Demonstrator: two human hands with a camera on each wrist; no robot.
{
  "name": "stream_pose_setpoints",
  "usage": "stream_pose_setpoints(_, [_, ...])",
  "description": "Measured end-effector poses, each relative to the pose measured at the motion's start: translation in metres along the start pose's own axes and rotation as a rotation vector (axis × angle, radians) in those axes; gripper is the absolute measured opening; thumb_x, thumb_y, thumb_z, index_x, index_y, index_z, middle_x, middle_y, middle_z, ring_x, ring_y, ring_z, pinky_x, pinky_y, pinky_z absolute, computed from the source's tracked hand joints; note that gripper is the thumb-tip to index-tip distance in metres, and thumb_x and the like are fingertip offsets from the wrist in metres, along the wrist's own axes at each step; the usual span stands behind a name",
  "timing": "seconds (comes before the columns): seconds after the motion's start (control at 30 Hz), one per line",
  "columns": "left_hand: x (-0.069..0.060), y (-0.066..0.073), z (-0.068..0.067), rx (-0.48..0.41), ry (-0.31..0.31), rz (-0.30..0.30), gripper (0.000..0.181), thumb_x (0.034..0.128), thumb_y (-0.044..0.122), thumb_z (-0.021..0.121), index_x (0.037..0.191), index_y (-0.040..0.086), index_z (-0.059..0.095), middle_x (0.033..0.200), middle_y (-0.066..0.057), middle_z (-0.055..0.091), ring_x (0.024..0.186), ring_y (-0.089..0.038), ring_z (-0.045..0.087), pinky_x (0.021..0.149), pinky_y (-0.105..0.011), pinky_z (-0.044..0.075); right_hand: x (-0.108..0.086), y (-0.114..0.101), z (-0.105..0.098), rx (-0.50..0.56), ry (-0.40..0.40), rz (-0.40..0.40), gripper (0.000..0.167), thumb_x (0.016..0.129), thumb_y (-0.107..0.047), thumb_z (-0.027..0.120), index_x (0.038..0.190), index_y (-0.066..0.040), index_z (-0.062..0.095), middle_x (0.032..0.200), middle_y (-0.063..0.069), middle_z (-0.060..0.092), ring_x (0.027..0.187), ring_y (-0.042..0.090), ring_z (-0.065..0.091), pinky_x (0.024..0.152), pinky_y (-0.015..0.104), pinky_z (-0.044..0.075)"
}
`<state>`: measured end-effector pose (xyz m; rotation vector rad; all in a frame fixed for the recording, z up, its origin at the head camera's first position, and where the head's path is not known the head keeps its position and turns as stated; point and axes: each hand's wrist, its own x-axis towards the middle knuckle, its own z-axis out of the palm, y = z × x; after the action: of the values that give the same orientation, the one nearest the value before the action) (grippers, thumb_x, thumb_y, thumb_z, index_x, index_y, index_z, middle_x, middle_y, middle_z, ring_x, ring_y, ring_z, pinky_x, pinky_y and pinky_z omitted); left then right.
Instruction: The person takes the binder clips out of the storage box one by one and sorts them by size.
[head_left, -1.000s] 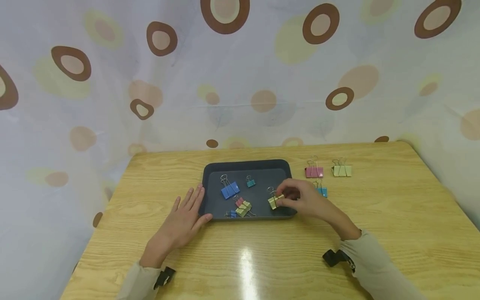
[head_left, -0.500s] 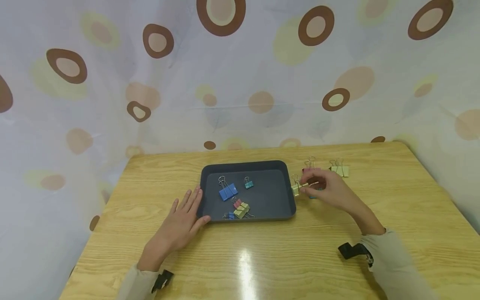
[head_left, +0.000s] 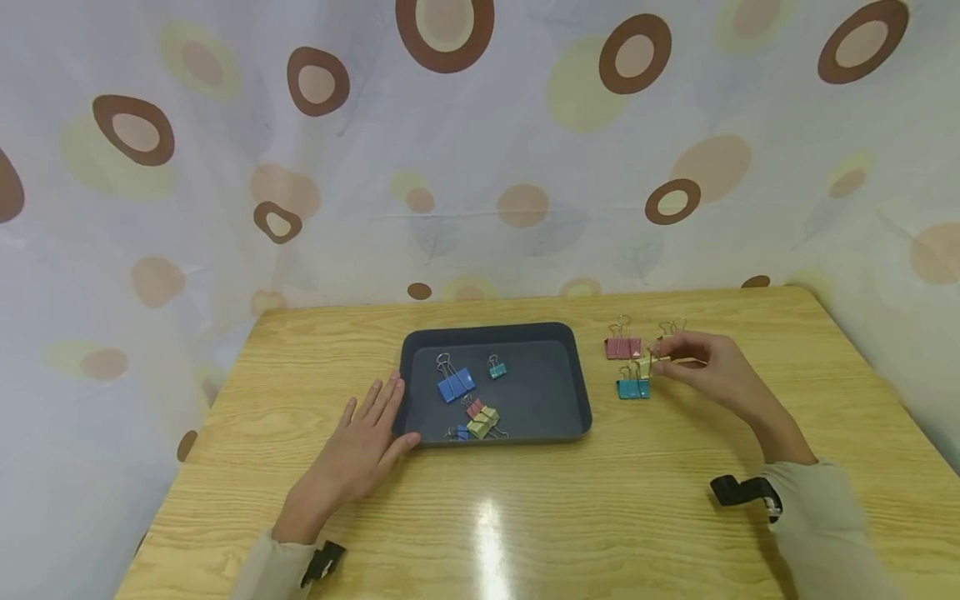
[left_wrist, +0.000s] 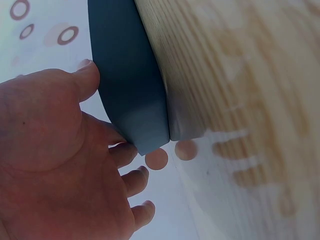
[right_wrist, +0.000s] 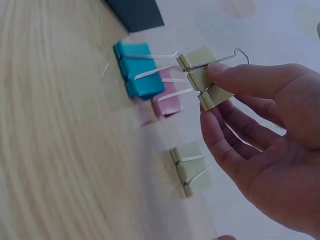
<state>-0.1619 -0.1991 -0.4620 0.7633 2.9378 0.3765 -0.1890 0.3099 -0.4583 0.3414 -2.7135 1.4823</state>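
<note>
A spotty curtain (head_left: 465,167) hangs behind a wood table (head_left: 600,508). The right hand (head_left: 708,367) pinches a yellow clip (right_wrist: 197,77), thumb on one side and curled fingers on the other, with just the clip between them. In the right wrist view it looks lifted off the wood.

Make that clip the middle of a clock in the head view, with 12 toward the curtain. Near it are a pink clip (head_left: 624,348) at 10, a teal clip (head_left: 633,389) between 7 and 8, and another yellow clip (right_wrist: 192,167) at 1, partly behind the hand. The tray (head_left: 543,392) is at 9, with a big blue clip (head_left: 456,385) and some smaller clips (head_left: 498,372) inside. Past it, the left hand (head_left: 352,454) rests at the tray's edge, fingers straight and a bit apart, touching the tray but gripping nothing.

To do this bit well, I think the pinch should be firm, so the clip cannot twist. If it goes down here, slow and straight is best, so it bumps no neighbour.
</note>
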Motion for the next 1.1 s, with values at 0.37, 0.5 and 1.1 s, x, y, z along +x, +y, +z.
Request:
stream_pose_setpoints(0.37, [0.000, -0.001, 0.000, 0.013, 0.004, -0.001, 0.076, 0.1099, 0.047, 0.042, 0.162, -0.003, 0.018, 0.170, -0.017, 0.011, 0.155, -0.041, 0.016, 0.119, -0.067, 0.017, -0.012, 0.028, -0.019, -0.066, 0.042, 0.081, 0.025, 0.096, -0.018, 0.076, 0.114, -0.001, 0.073, 0.111, 0.013, 0.074, 0.096, 0.002, 0.067, 0.080, 0.013, 0.050])
stream_pose_setpoints(0.5, [0.000, -0.001, 0.000, 0.009, 0.008, 0.002, 0.077, 0.1097, 0.046, 0.043, 0.162, -0.004, 0.018, 0.170, -0.019, 0.012, 0.154, -0.041, 0.016, 0.119, -0.067, 0.017, -0.017, 0.036, -0.023, -0.076, 0.020, 0.135, 0.028, 0.095, -0.020, 0.077, 0.114, 0.000, 0.073, 0.111, 0.013, 0.074, 0.095, 0.001, 0.066, 0.079, 0.013, 0.048])
stream_pose_setpoints(1.1, [0.000, -0.002, 0.002, -0.002, 0.019, 0.002, 0.077, 0.1092, 0.048, 0.044, 0.162, -0.003, 0.018, 0.170, -0.017, 0.012, 0.154, -0.041, 0.017, 0.119, -0.067, 0.017, -0.027, 0.039, -0.030, -0.129, -0.023, 0.180, 0.031, 0.096, -0.024, 0.076, 0.114, 0.002, 0.071, 0.108, 0.013, 0.072, 0.091, 0.004, 0.064, 0.077, 0.017, 0.049])
